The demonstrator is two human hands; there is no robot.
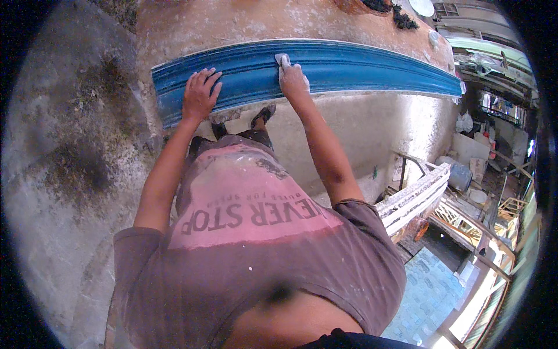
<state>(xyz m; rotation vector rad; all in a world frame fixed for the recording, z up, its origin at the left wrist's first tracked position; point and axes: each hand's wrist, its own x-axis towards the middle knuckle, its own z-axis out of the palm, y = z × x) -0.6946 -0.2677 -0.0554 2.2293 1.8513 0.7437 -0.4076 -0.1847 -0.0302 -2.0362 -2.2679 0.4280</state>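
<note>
Head view, looking down: long blue strip (pixel 337 67) w/ ridges running its full length, lying crosswise in front of the person, along the near edge of a brown worktop (pixel 232 22); its bend is prob. partly lens curve. A thin pale line runs along its far edge; white bits cling nr the R end.

L hand (pixel 200 96): palm down on the L part of the strip, fingers spread over the ridges, pinching nothing. R hand (pixel 293 80): nr mid-length, fingers drawn together & whitened, pinching a small pale piece (pixel 282 59) against the strip; whether this is a blade or a folded rag can't be told.

Handling (judged, not seen): strip is prob. stiff across its ridges, more apt to flex or twist along its length; wt. uncertain, prob. moderate, but awkward b/c so long. Smooth-looking blue face may be slippery, esp. if wet or dusty; the thin edges look likeliest to chip. Best hold for lifting: both hands well apart, one toward each end, fingers under the long edges, not on the ridged face. For steadying, a flat palm such as the L one suits.

Surroundings: dark clump (pixel 405 18) & white bowl (pixel 422 7) on the worktop's far side, apart from the strip; stained grey floor (pixel 64 232) to L.
</note>
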